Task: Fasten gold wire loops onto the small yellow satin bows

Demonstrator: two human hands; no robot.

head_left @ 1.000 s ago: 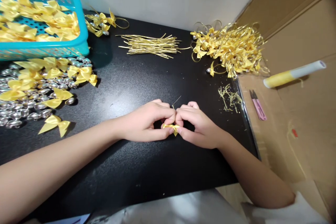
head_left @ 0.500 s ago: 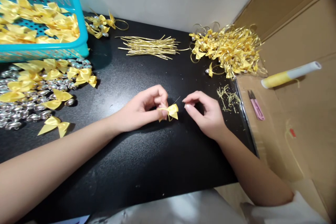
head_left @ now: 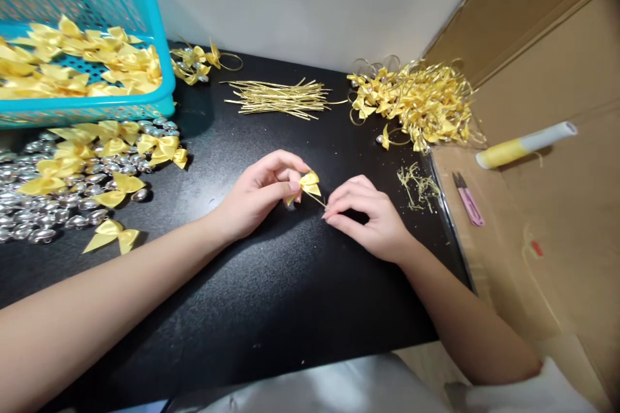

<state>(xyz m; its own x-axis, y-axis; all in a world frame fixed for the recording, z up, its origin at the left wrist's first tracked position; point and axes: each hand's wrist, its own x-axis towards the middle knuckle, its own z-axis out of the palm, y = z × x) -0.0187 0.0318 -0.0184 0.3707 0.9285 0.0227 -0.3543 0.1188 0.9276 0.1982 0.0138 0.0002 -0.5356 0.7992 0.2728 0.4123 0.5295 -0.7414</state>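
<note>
Over the middle of the black table, my left hand (head_left: 261, 193) pinches a yellow ribbon bow (head_left: 310, 183) between thumb and fingers. Part of the bow is hidden behind my fingertips, and a small shiny bit shows beneath them. A thin gold cord (head_left: 316, 200) runs from the bow down to the right. Its far end meets the closed fingertips of my right hand (head_left: 371, 216), which grip it. A fine point sticks up beside those fingertips, too small to make out.
A turquoise basket (head_left: 167, 64) of bows stands at the back left. Before it lie silver beads (head_left: 62, 206) with loose bows. Gold cords (head_left: 278, 98) lie at the back, finished-looking looped bows (head_left: 416, 100) at right, near cord scraps (head_left: 416, 186), pink snips (head_left: 469, 200) and a yellow-white roll (head_left: 526, 145).
My right hand has moved left and down to the cord, and its fingertips have closed on it. The cord is now drawn out straight from the bow, which has turned and risen slightly.
</note>
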